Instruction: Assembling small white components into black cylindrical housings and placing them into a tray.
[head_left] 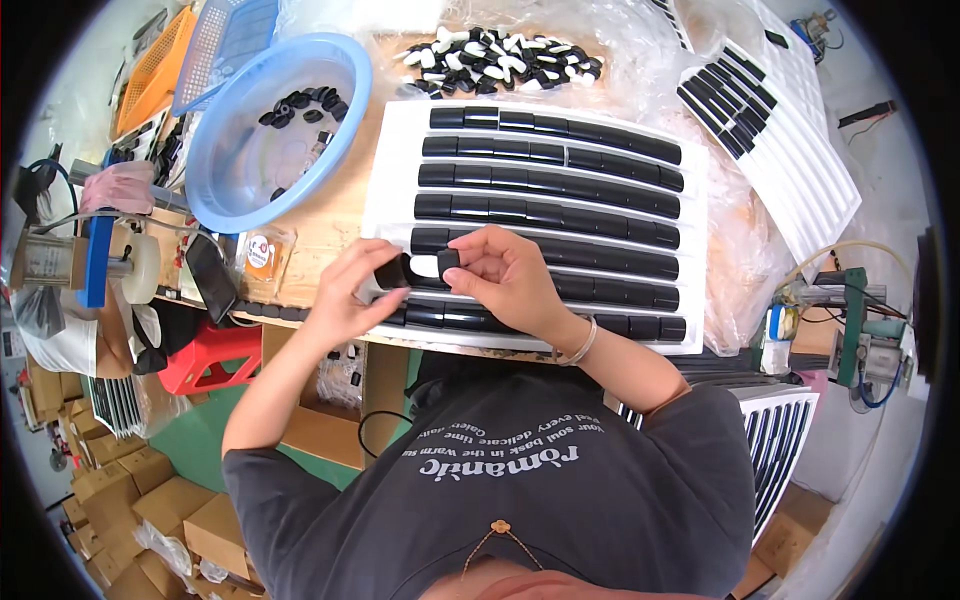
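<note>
Workbench [338, 195]; hands [345, 292] [518, 285] half-curled around black pieces [449, 263]

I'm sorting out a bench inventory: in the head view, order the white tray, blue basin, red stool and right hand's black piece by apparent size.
1. White tray
2. Blue basin
3. Red stool
4. Black piece in the right hand, partly covered by fingers

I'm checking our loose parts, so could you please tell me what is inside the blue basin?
The blue basin holds small black pieces and an unclear greyish item; whatever lies directly beneath them is covered.
</note>
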